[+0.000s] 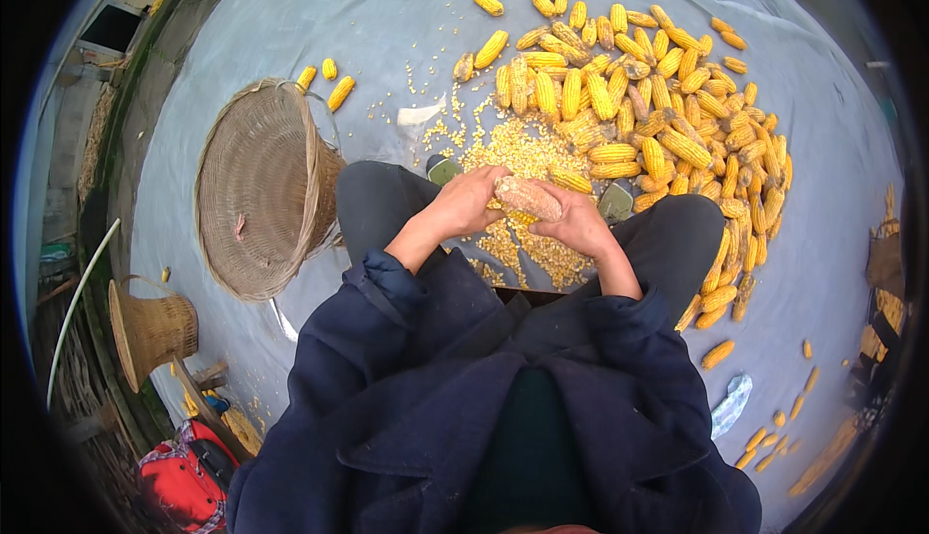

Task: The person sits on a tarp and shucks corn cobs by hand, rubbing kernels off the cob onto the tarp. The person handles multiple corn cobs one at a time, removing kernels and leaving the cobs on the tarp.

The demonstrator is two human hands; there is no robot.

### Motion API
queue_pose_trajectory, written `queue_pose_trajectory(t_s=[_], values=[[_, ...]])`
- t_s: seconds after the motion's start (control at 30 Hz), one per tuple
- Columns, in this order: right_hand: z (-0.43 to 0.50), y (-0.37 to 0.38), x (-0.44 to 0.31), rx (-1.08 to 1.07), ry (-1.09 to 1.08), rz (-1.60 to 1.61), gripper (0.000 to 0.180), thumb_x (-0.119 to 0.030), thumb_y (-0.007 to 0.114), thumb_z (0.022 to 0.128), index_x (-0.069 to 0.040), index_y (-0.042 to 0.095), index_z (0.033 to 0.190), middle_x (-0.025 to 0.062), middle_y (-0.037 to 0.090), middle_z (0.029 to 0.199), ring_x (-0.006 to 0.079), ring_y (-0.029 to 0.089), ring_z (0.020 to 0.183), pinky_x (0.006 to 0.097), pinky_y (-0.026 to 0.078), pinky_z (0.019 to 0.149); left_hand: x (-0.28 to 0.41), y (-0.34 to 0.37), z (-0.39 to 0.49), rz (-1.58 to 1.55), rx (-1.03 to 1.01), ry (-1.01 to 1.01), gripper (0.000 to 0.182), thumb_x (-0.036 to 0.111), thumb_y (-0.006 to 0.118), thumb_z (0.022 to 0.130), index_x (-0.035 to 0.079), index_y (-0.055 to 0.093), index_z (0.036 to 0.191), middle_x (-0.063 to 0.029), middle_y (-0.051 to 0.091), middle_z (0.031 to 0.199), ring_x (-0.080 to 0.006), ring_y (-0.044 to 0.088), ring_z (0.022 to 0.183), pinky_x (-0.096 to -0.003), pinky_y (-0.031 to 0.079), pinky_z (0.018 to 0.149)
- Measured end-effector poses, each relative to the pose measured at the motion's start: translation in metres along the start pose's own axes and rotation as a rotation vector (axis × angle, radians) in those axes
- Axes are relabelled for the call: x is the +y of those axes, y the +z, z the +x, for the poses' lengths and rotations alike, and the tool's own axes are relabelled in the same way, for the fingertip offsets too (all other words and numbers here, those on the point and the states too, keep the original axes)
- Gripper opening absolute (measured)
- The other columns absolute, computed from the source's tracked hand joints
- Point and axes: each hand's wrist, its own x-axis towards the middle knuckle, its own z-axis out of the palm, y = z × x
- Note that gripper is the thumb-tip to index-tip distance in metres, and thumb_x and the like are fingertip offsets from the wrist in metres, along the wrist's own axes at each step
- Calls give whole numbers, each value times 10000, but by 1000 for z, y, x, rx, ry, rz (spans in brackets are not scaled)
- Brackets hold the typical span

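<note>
Between my two hands is a mostly bare corn cob (528,199), pale pinkish, with some yellow kernels at its lower side. My left hand (468,202) grips its left end and my right hand (577,220) its right end. Loose corn kernels (519,148) lie heaped on the sheet beyond my hands and between my legs. A large pile of unshelled corn ears (682,146) spreads ahead and to the right. One yellow ear (570,179) lies just beyond my right hand.
A large wicker basket (254,193) lies tipped at the left, a reddish scrap inside. Behind it is a smaller wicker basket (170,323). A person in a red garment (181,472) is at the lower left. Scattered ears lie on the grey-blue sheet (377,19).
</note>
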Motion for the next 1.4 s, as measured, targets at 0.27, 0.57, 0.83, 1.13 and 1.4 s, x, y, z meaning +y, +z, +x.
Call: queue_pose_trajectory(t_s=[0.27,0.57,0.83,1.13,1.4], values=[[-5,-8,-14,-216,-53,110,619,-120,792,606,-49,553,1173,55,652,954,115,591,867,266,461,793,0,-9,-3,-359,-365,-205,525,293,757,714,-3,500,1063,-150,617,801,-230,629,697,-325,502,655],[14,-9,10,424,44,707,462,-159,746,725,-2,543,1109,86,619,914,139,587,837,270,488,743,-5,34,-18,-1269,-167,-555,481,452,585,843,-21,583,928,-118,618,727,-178,631,602,-305,544,598],[20,-5,13,439,45,1107,494,-289,638,829,-19,450,1198,126,573,1088,200,547,996,346,448,865,10,52,-13,-1719,-71,-469,406,411,459,920,35,532,1056,-115,636,859,-254,650,779,-412,531,768],[18,20,10,161,85,1187,436,-218,625,837,-7,456,1178,149,586,1084,210,565,974,336,455,859,41,84,3,-1589,100,-468,589,573,295,911,75,461,1178,-92,600,900,-211,628,773,-327,531,639],[16,38,-1,318,61,984,453,-225,596,837,12,444,1191,137,584,1024,198,542,967,317,438,839,36,99,-1,-627,455,-443,642,566,452,862,-49,503,1038,-238,626,837,-390,621,674,-474,468,612]])
